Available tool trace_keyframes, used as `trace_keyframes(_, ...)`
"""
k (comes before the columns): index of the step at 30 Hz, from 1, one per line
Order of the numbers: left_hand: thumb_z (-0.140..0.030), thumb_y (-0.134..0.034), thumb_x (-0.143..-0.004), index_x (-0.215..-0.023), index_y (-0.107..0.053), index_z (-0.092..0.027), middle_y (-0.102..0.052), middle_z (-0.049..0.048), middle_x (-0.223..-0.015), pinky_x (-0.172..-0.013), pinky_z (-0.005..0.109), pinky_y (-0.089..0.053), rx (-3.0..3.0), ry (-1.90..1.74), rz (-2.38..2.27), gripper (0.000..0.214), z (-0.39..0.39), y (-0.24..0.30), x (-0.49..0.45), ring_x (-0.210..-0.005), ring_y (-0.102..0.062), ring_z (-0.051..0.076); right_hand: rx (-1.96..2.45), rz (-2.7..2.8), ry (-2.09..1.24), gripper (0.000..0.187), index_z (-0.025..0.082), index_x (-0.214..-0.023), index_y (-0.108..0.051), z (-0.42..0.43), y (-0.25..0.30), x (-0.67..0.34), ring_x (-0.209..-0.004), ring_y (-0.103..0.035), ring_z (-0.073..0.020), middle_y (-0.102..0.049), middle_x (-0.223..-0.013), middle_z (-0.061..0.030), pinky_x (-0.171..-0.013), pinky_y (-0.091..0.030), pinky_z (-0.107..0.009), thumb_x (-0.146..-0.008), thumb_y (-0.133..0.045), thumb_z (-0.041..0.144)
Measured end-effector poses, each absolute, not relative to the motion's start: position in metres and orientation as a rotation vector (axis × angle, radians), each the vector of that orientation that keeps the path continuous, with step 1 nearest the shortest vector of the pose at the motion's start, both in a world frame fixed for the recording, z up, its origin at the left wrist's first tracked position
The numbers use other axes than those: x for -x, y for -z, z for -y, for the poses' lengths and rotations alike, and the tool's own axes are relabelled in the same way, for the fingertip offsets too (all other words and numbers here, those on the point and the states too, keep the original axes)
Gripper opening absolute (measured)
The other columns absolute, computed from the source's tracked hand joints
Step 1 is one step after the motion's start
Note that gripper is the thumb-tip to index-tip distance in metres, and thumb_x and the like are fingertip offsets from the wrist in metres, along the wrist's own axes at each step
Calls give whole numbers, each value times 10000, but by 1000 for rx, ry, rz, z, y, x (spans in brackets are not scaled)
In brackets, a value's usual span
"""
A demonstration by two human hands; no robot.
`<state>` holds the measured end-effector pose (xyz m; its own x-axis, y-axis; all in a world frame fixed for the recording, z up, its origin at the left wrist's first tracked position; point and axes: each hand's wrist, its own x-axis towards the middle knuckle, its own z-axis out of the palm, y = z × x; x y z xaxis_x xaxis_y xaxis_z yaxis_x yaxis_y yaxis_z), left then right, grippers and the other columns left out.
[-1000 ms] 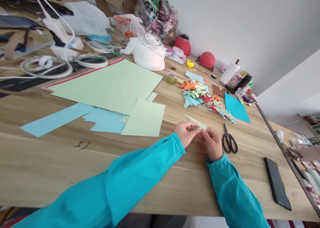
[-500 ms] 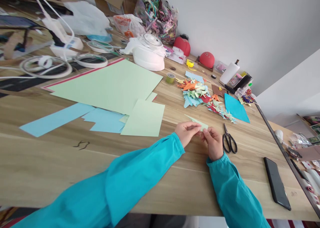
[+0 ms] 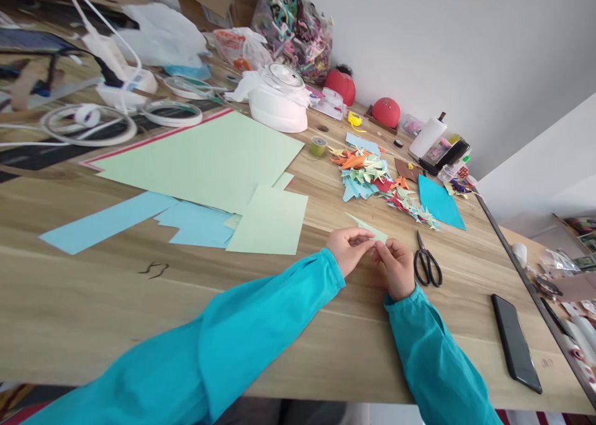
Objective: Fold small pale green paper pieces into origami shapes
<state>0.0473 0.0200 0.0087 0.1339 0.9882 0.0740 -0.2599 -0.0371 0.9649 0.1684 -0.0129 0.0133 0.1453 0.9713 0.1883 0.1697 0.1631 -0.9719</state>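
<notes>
Both hands meet over the wooden table (image 3: pixel 116 313), pinching a small folded piece of pale green paper (image 3: pixel 367 228). My left hand (image 3: pixel 347 249) grips its near left part with closed fingers. My right hand (image 3: pixel 397 265) pinches its right end. Both arms wear teal sleeves. Black scissors (image 3: pixel 427 265) lie just right of my right hand. A pale green sheet (image 3: pixel 269 221) lies left of my hands.
A heap of folded coloured paper shapes (image 3: pixel 367 172) and a blue sheet (image 3: pixel 437 201) lie beyond the hands. A large green sheet (image 3: pixel 200 158) and light blue pieces (image 3: pixel 112 221) lie to the left. A black phone (image 3: pixel 516 341) rests at the right. Tape rolls, bags and a white appliance (image 3: pixel 277 99) crowd the back.
The hands stay in place, with small finger shifts along the green paper; my right hand's pinch has moved slightly on it.
</notes>
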Motion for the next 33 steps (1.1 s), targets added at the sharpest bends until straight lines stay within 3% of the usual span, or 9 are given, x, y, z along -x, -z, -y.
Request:
trace_keyframes(24,-193,-689,-584,-650,-662,-126,-651,16,-572,-566,256,-508,-1074,-1299,-837,98,-19,-13,-46,-537,-604,133,1126,1006,-1173,282,153,-607,-590,14,-15,-166,-465,-510,-97,-603,-545,-8,-453,-400,-227,-735,-617,403)
trace_keyframes(33,-207,-671,-604,-666,-658,-130,-652,9,-580,-600,259,-522,-1028,-1284,-815,100,-18,-15,-46,-559,-626,140,1155,1143,-998,279,167,-586,-546,12,-10,-167,-456,-474,-84,-563,-513,19,-461,-376,-219,-756,-606,380)
